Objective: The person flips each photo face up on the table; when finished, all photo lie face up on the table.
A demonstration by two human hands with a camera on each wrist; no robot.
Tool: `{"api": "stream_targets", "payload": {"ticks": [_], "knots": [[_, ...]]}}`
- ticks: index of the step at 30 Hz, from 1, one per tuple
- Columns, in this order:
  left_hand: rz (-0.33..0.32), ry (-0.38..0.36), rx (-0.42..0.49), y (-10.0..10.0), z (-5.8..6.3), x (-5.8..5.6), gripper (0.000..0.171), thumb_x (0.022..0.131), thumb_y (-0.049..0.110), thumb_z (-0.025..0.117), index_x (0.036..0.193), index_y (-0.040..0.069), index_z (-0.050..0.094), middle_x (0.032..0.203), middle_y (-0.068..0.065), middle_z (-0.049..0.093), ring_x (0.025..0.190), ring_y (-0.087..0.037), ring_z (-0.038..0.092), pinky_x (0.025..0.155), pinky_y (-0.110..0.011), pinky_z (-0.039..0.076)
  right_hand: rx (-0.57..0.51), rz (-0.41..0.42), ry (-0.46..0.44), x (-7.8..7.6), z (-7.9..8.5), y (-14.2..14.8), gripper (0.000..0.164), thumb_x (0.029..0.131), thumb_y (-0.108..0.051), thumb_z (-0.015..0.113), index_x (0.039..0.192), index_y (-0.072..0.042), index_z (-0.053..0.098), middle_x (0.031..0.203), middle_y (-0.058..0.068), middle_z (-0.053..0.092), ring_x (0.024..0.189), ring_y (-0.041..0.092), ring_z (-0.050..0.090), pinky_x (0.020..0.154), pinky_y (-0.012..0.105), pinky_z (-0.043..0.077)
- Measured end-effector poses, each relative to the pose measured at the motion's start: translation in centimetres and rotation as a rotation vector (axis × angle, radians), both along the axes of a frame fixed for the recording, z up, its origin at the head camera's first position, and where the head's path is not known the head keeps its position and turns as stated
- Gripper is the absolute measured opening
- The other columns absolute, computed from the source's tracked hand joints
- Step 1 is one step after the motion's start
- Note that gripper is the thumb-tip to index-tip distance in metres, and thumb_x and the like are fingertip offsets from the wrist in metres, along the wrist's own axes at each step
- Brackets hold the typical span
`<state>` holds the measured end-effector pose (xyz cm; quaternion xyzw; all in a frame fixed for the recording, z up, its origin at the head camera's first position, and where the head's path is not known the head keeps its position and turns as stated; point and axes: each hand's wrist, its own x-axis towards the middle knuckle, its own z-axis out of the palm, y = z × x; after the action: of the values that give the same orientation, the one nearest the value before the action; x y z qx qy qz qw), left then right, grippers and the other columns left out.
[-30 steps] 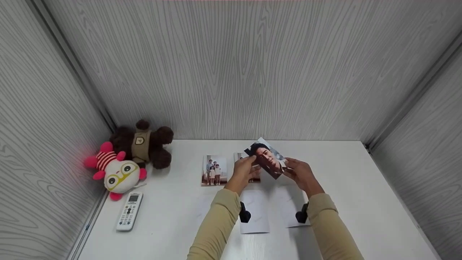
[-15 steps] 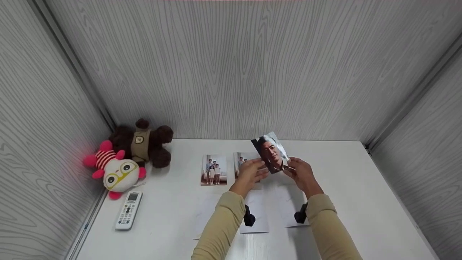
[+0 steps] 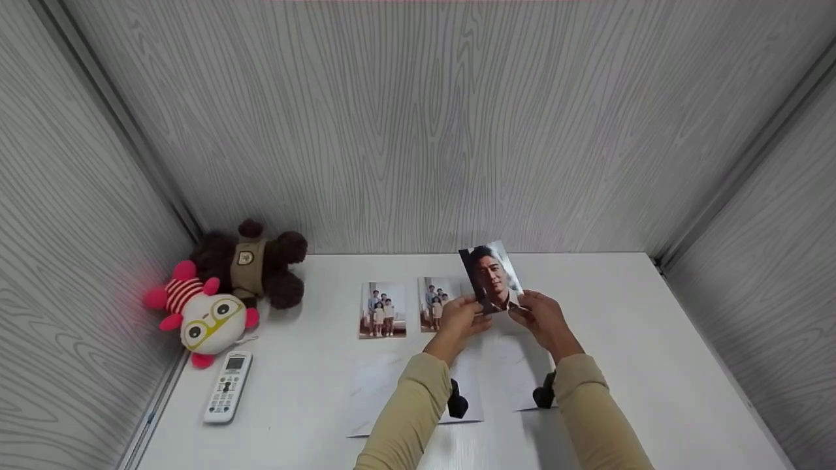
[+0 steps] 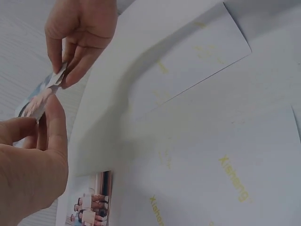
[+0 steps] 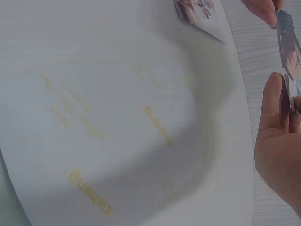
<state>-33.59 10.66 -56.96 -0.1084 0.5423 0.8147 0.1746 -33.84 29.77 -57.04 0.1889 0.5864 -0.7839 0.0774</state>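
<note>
A glossy portrait photo (image 3: 493, 277) of a dark-haired person is held up above the far part of the table, tilted slightly to the left. My left hand (image 3: 460, 323) pinches its lower left corner between thumb and fingers. At the lower right edge, my right hand (image 3: 545, 323) grips it the same way. The left wrist view shows the photo (image 4: 37, 101) nearly edge-on, its near edge looking uneven between the two hands. Behind the left hand lie two family photos, one fully visible (image 3: 383, 310) and one (image 3: 434, 303) partly covered by the hand.
Three white sheets lie in front: a left one (image 3: 375, 388), a middle one (image 3: 471, 408) partly under the left arm, and a right one (image 3: 519, 365). Yellow lettering marks them. At the left are a remote control (image 3: 228, 388), a pink-and-white plush toy (image 3: 215, 320) and a brown teddy bear (image 3: 251, 261).
The portrait photo has turned more upright and shifted slightly right. My left hand has moved right with it, uncovering more of the second family photo; the right hand has barely moved.
</note>
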Motion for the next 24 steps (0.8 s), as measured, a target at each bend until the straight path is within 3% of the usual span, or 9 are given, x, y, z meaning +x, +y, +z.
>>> {"api": "stream_targets", "payload": {"ticks": [7,14,19,24], "knots": [[0.022,0.042,-0.062,-0.1,-0.4,0.2,0.031,0.097,0.002,0.058,0.128,-0.005,0.062,0.107,-0.018,0.072,0.076,-0.014,0.069,0.080,-0.035,0.063,0.025,0.094,-0.018,0.7,-0.4,0.8,0.050,0.105,-0.008,0.052,0.149,0.008,0.035,0.088,0.004,0.068,0.076,0.010,0.070,0.076,0.023,0.061],[0.009,0.011,-0.067,0.5,-0.8,0.6,0.041,0.095,0.001,0.059,0.135,-0.004,0.059,0.106,-0.019,0.072,0.080,-0.015,0.070,0.082,-0.035,0.063,0.015,0.036,0.001,0.7,-0.8,1.2,0.042,0.106,-0.006,0.051,0.144,0.008,0.040,0.086,0.004,0.070,0.075,0.009,0.071,0.077,0.023,0.061],[-0.015,-0.010,-0.070,1.0,-1.1,0.7,0.042,0.096,0.002,0.059,0.138,-0.005,0.057,0.106,-0.016,0.074,0.087,-0.017,0.072,0.083,-0.034,0.062,0.080,0.000,-0.026,0.7,-1.1,1.5,0.040,0.105,-0.008,0.052,0.141,0.007,0.044,0.084,0.002,0.070,0.074,0.007,0.070,0.076,0.021,0.061],[-0.029,-0.021,-0.077,1.4,-1.3,1.1,0.046,0.095,0.003,0.058,0.141,-0.006,0.054,0.119,-0.023,0.070,0.106,-0.030,0.071,0.086,-0.035,0.062,0.144,-0.004,-0.046,0.8,-1.4,1.9,0.040,0.105,-0.007,0.051,0.141,0.009,0.045,0.082,0.003,0.069,0.073,0.006,0.070,0.073,0.020,0.060]]}}
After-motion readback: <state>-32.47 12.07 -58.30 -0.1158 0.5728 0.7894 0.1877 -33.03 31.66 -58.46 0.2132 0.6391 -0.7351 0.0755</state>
